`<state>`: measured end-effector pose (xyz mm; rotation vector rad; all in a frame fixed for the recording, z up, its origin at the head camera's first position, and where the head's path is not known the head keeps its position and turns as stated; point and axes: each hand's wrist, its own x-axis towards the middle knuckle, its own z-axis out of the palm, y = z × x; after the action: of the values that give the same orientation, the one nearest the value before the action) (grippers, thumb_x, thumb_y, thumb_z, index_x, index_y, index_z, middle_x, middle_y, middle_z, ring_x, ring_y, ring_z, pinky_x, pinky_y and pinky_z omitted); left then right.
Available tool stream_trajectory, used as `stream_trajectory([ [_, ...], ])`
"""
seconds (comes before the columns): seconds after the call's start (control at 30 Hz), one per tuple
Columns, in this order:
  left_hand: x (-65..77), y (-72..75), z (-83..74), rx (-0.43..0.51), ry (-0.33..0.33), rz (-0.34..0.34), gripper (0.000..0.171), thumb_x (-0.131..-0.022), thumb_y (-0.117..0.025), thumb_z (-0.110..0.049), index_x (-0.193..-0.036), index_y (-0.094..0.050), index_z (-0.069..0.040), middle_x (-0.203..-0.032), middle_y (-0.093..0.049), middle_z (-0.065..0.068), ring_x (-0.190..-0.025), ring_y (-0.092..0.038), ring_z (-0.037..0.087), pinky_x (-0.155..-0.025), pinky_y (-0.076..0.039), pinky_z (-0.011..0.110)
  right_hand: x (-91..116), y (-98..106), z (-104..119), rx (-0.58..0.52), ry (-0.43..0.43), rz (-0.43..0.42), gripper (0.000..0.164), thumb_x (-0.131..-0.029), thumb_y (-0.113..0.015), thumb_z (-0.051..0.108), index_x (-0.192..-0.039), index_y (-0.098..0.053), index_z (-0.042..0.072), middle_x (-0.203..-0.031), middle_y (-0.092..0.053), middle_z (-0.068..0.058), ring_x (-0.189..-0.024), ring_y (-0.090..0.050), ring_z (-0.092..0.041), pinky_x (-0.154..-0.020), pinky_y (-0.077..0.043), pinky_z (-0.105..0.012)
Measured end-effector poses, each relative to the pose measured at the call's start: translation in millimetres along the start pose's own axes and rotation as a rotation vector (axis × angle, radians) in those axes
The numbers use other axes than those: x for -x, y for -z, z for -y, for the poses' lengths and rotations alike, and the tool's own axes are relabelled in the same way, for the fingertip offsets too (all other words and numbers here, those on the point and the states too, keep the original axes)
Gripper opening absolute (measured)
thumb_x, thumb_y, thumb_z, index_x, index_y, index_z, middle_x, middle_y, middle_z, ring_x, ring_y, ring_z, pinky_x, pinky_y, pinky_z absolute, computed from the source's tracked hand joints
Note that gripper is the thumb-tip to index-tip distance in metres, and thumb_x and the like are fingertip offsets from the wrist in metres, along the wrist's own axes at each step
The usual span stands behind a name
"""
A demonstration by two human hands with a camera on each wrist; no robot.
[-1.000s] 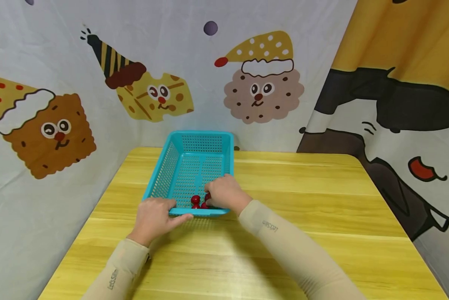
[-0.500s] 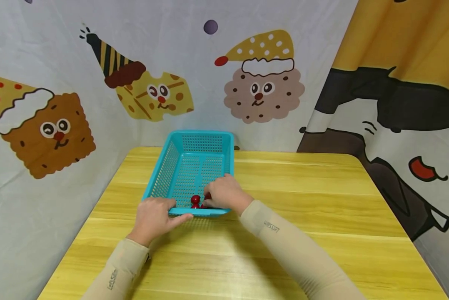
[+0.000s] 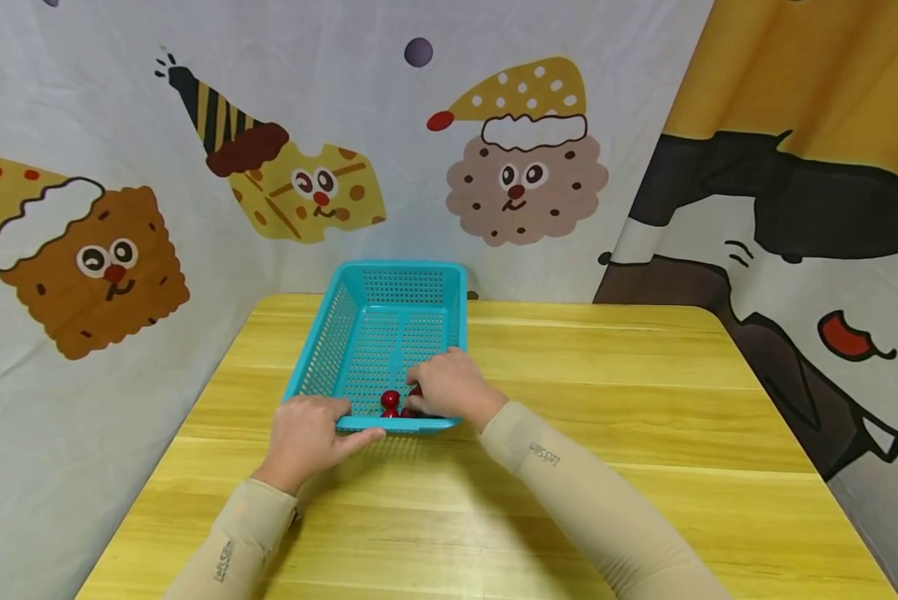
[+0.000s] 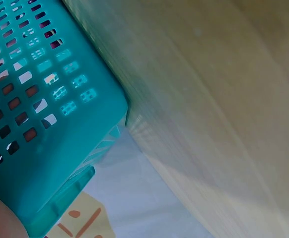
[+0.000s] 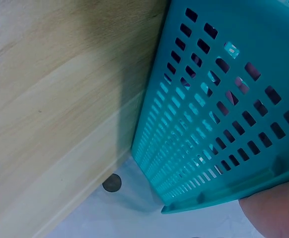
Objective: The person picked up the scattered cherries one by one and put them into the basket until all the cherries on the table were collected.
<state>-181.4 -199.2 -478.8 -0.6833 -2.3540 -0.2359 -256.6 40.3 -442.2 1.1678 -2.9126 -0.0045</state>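
Note:
A blue-green plastic basket [image 3: 400, 333] with a perforated floor and walls stands on the wooden table. My left hand [image 3: 308, 433] grips its near left corner, fingers over the rim and thumb along the outside of the front edge. Reaching over the right wall, my right hand [image 3: 452, 387] is down in the near right corner. Its curled fingers pinch a glossy red ball [image 3: 415, 390], mostly hidden by them. Beside those fingers, another glossy red ball [image 3: 391, 400] lies inside the front wall, with more red low behind the rim. In the right wrist view, the basket's side wall hides the fingertips.
The wooden table [image 3: 606, 400] stretches to the right of the basket and in front of it. Behind the basket hangs a white cloth backdrop [image 3: 419, 167] with cartoon prints, close to the table's back edge.
My right hand has shifted very slightly, and less red shows beside its fingers than a second ago. The left hand and the basket hold their places.

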Motion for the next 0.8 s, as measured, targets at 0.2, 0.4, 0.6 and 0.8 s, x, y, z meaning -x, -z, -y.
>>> stream_trajectory([
  [0.2,-0.6,-1.5,2.0,0.004,-0.006,-0.004,0.068,-0.065,-0.071,-0.074,-0.058,-0.021,-0.027,-0.056,-0.011,-0.015,-0.037,-0.02,0.01,-0.036,-0.013,0.028,0,1,0,-0.015,-0.003,-0.011,0.03,-0.089,-0.067,0.051,-0.103,-0.074,0.025,-0.086,-0.072,0.01,-0.08,-0.062,-0.013,-0.08,-0.044,-0.039],
  [0.4,-0.9,-3.5,6.1,0.003,-0.016,-0.009,0.068,-0.066,-0.069,-0.075,-0.057,-0.022,-0.027,-0.055,-0.011,-0.015,-0.037,-0.019,0.009,-0.037,-0.012,0.027,-1,-3,-3,-0.109,-0.025,-0.134,0.025,-0.094,-0.063,0.042,-0.104,-0.074,0.023,-0.091,-0.072,0.009,-0.084,-0.062,-0.012,-0.085,-0.046,-0.04],
  [0.6,2.0,-6.6,9.6,-0.004,-0.008,0.014,0.063,-0.066,-0.068,-0.076,-0.053,-0.03,-0.027,-0.05,-0.016,-0.015,-0.035,-0.023,0.007,-0.034,-0.018,0.027,6,-9,-13,-0.358,-0.099,-0.404,0.034,-0.098,-0.058,0.034,-0.121,-0.066,0.01,-0.124,-0.063,-0.002,-0.118,-0.049,-0.018,-0.102,-0.04,-0.044],
  [0.8,2.5,-7.6,9.2,-0.017,0.0,0.023,0.06,-0.064,-0.07,-0.075,-0.053,-0.036,-0.027,-0.048,-0.019,-0.014,-0.036,-0.024,0.007,-0.034,-0.02,0.028,41,-11,-45,-0.389,-0.159,-0.501,0.051,-0.102,-0.052,0.038,-0.14,-0.049,0.004,-0.143,-0.047,-0.011,-0.131,-0.037,-0.024,-0.108,-0.031,-0.051],
])
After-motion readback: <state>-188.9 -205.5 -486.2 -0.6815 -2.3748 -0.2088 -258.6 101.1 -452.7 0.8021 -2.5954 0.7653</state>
